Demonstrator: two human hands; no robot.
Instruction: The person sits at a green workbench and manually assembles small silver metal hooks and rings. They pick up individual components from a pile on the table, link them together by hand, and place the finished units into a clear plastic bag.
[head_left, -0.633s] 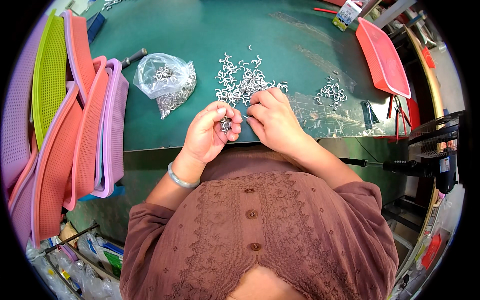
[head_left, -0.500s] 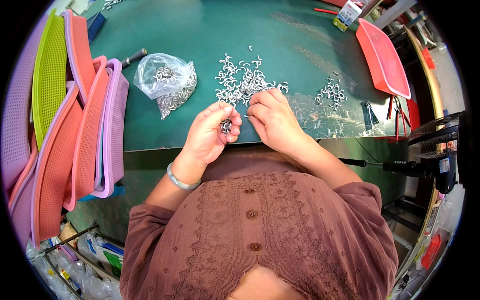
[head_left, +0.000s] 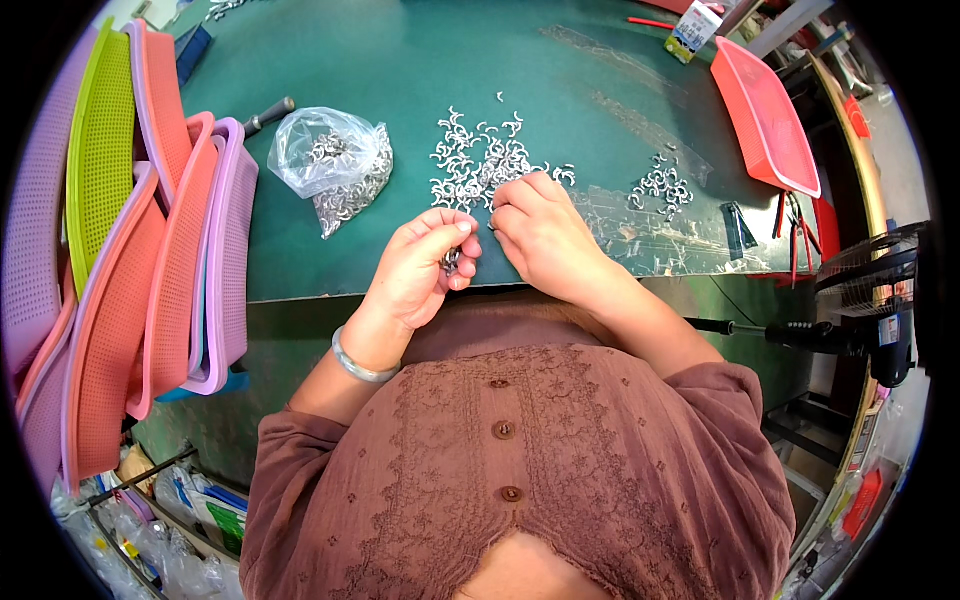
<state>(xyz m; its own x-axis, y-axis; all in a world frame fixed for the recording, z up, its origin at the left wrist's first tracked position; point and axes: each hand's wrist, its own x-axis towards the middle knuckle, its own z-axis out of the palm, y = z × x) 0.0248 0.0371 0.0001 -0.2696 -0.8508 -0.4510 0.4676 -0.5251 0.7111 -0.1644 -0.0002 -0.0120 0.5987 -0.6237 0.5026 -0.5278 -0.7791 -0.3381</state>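
Metal pieces [head_left: 451, 262] lie inside the curled fingers [head_left: 469, 247] of the left hand [head_left: 405, 272].

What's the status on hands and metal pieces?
Left hand curled around metal pieces. Right hand by the near edge of the pile, grip unclear. Plastic bag left of the pile, clear of both hands.
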